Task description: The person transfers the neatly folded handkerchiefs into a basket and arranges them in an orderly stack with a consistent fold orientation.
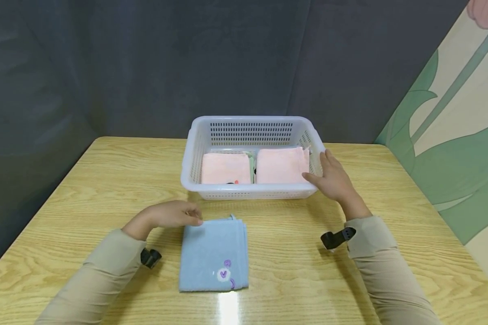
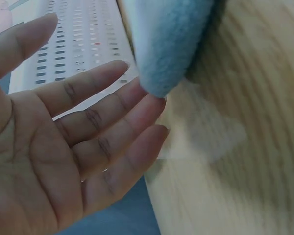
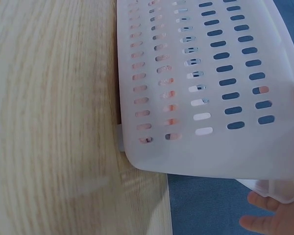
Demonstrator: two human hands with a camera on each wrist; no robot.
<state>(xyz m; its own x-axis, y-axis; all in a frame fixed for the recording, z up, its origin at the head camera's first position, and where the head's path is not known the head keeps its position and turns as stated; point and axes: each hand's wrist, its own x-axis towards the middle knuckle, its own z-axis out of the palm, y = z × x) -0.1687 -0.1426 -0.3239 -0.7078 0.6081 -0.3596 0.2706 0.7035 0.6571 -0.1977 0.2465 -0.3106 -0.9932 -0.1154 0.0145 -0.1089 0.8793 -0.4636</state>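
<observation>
A light blue folded towel (image 1: 213, 253) with a small purple and white embroidered motif lies on the table. My left hand (image 1: 172, 214) is at its upper left corner; in the left wrist view the fingers (image 2: 120, 129) are spread and loosely straight, with two fingertips against the blue corner. Farther back stands a white plastic basket (image 1: 252, 188). Over its right rim lies my right hand (image 1: 335, 178), thumb across the inner side and fingers stretched along the rim. Just two fingertips (image 3: 257, 223) of that hand show in the right wrist view.
Inside the basket are two pink folded towels, a left one (image 1: 225, 168) and a right one (image 1: 282, 164), with a bit of green cloth (image 1: 251, 168) between them. A dark curtain (image 1: 244, 58) hangs behind the wooden table (image 1: 284, 253). A painted wall (image 1: 459, 113) rises at the right.
</observation>
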